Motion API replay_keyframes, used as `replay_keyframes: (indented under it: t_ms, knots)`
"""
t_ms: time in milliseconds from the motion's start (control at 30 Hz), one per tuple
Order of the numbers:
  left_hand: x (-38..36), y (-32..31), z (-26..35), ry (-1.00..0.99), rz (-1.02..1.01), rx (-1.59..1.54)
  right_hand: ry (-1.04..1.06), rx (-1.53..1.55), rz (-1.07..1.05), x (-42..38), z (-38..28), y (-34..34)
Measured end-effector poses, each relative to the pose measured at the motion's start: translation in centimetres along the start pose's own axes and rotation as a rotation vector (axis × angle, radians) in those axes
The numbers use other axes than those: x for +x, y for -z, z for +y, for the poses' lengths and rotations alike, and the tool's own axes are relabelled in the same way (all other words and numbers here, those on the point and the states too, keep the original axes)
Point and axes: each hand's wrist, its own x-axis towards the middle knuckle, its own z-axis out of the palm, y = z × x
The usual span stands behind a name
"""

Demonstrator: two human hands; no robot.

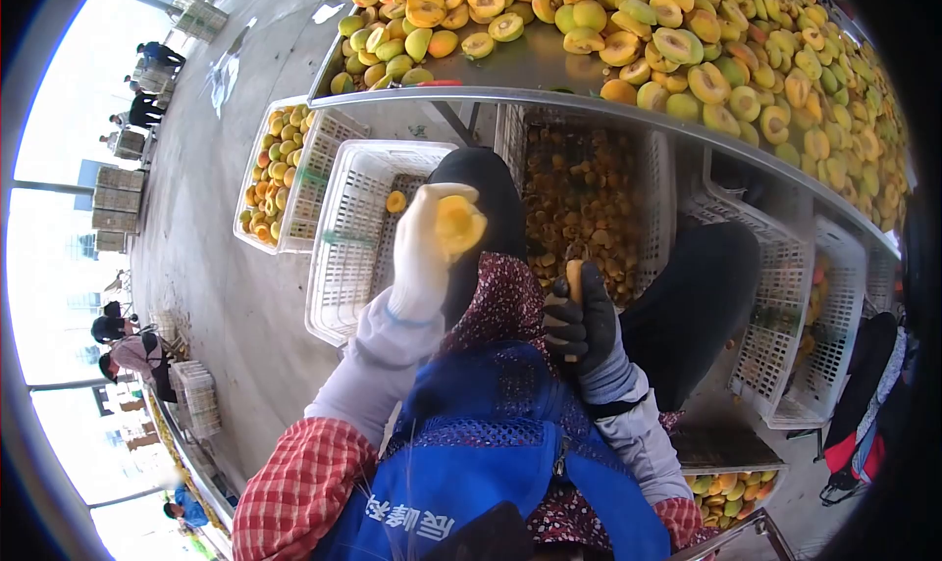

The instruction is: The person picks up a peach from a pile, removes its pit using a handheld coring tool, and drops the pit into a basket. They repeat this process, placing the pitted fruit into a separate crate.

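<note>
My left hand [420, 247], in a white glove, is closed around a halved peach [459, 226], its yellow cut side facing up. It hovers over my left knee, beside a white plastic crate [334, 237] with a peach piece inside. In a dark glove with grey fingers, my right hand [581, 316] grips a tool with a wooden handle [574, 279]; its working end is too small to make out. Beyond that hand, between my legs, a crate of brown-orange pits and scraps [579, 198] stands under the table.
A metal table [549, 63] heaped with halved peaches [706, 80] runs across the front. To the left is a crate of peaches [282, 169]. White crates [775, 316] stand to the right, and another with fruit [731, 492] is by my right side. People work far left.
</note>
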Motion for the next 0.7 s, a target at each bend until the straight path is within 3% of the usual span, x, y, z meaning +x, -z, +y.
replay_keyframes:
  t_ms: [33, 100, 200, 233, 267, 367, 433, 500, 633, 700]
  knots:
    - [0.4, 1.3, 0.0, -0.168, 0.111, 0.051, 0.058, -0.118, 0.117, -0.3, 0.4, -0.5]
    - [2.8, 6.0, 0.3, -0.404, 0.215, 0.904, 0.19, -0.368, 0.332, -0.4, 0.2, -1.5]
    - [6.7, 7.5, 0.3, -0.314, 0.229, 1.238, 0.287, -0.448, 0.416, -0.5, -1.2, -1.5]
    - [8.0, 4.9, 1.4, -0.479, 0.213, 1.139, 0.307, -0.452, 0.453, 0.0, -1.8, -1.5]
    - [9.1, 1.7, 3.2, -0.436, 0.181, 1.096, 0.38, -0.55, 0.67, 0.8, -1.3, -2.6]
    - [18.0, -4.2, 4.6, -0.285, 0.105, 1.128, 0.382, -0.596, 0.73, 1.8, -1.0, -3.3]
    - [26.4, -4.9, 2.3, -0.377, 0.193, 1.172, 0.36, -0.581, 0.654, 1.6, -1.8, -3.1]
    - [34.1, -3.1, -2.4, -0.348, 0.223, 1.375, 0.328, -0.518, 0.496, 0.9, -3.3, -2.2]
    - [35.1, -3.9, -3.1, -0.138, -0.167, 1.082, 0.493, -0.521, 0.689, 1.8, -3.4, -3.0]
    - [29.4, -6.6, -1.0, -0.353, -0.168, 1.059, 0.58, -0.693, 0.905, 2.6, -2.8, -5.6]
